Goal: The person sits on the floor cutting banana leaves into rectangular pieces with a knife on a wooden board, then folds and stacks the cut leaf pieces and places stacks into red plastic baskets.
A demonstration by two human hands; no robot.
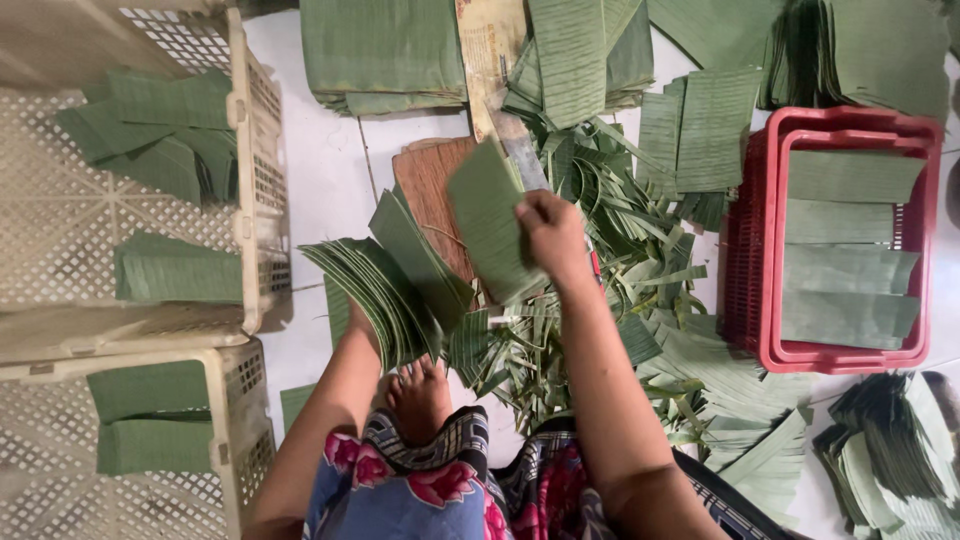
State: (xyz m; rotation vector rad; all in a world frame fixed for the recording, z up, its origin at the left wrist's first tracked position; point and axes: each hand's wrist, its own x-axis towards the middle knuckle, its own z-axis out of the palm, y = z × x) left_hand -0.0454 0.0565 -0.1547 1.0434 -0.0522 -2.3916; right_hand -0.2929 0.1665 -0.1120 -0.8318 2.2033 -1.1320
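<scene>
My right hand (553,232) is raised over the floor and grips a cut green leaf piece (490,222) by its right edge, holding it nearly upright. My left hand is hidden behind a thick fanned stack of green leaf pieces (385,285) that it holds at the centre left; only my left forearm (325,410) shows. A brown wooden board (432,195) lies on the floor behind both hands. A long knife blade (522,155) rests by the board. My bare foot (420,398) sits just below the stack.
Cream plastic crates (255,215) at the left hold folded leaf piles. A red plastic crate (760,270) at the right holds flat leaf rectangles. Leaf trimmings (620,290) cover the floor in the middle. More leaf stacks (385,50) lie at the top and bottom right.
</scene>
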